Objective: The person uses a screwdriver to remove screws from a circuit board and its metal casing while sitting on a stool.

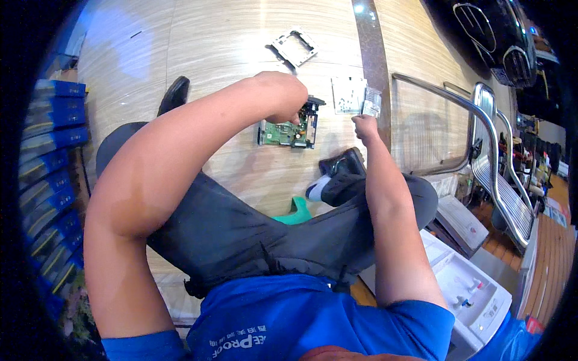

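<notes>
A green circuit board [283,133] with a black frame at its right end lies on the wooden floor in front of me. My left hand [283,96] reaches down over its top edge, fingers curled on or just above the board. My right hand [365,123] pinches a small clear plastic bag [371,101] a little to the right of the board. A flat pale square part [347,94] lies on the floor beside that bag. I sit with dark trousers and black shoes [338,174].
A grey square frame [294,47] lies further out on the floor. A green tool handle [296,210] shows between my legs. Blue boxes [51,156] stack at the left. A chrome rail [481,120] and a white tray of small parts [475,289] stand at the right.
</notes>
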`<state>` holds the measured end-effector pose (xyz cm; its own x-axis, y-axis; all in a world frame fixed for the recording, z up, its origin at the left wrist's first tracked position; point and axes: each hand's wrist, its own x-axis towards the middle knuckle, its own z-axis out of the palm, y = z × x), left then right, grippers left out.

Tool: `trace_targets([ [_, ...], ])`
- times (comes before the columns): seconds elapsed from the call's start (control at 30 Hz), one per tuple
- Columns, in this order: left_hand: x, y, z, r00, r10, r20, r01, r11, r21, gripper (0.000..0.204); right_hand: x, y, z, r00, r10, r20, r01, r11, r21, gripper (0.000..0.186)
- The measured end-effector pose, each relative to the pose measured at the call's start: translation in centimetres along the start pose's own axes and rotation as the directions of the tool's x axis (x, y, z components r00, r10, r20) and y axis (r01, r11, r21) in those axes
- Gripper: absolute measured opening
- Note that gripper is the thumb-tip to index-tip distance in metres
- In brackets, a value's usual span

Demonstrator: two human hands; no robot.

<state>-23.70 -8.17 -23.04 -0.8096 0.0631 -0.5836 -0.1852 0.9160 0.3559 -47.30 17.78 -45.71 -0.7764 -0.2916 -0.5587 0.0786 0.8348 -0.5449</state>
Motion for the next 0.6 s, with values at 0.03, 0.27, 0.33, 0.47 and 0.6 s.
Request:
trace_targets([
  [0.03, -0.3, -0.1, -0.2, 0.999, -0.030, 0.011, 0.030, 1.000, 0.008, 0.036, 0.5, 0.2, 0.1, 0.999, 0.052, 0.014, -0.051, 0.998, -0.046, 0.019],
  [0.27, -1.1, -1.7, 0.1, 0.993, -0.119, 0.005, 0.119, 0.993, 0.001, 0.032, 3.8, 0.5, 1.5, 0.991, 0.105, 0.079, -0.113, 0.988, 0.103, 0.018],
  [0.33, -1.3, -2.1, 0.4, 0.993, -0.120, 0.013, 0.121, 0.993, -0.005, 0.033, 4.3, 0.5, 2.6, 0.987, 0.157, 0.036, -0.160, 0.983, 0.090, 0.017],
  [0.47, -1.6, -2.4, 0.4, 0.992, -0.122, 0.044, 0.122, 0.993, -0.005, 0.035, 6.0, 1.4, 3.6, 0.978, 0.207, 0.026, -0.209, 0.964, 0.164, 0.017],
  [0.6, -1.5, -2.6, 0.4, 0.992, -0.112, 0.055, 0.114, 0.993, -0.032, 0.035, 8.3, 2.8, 3.2, 0.969, 0.249, -0.001, -0.244, 0.951, 0.188, 0.014],
])
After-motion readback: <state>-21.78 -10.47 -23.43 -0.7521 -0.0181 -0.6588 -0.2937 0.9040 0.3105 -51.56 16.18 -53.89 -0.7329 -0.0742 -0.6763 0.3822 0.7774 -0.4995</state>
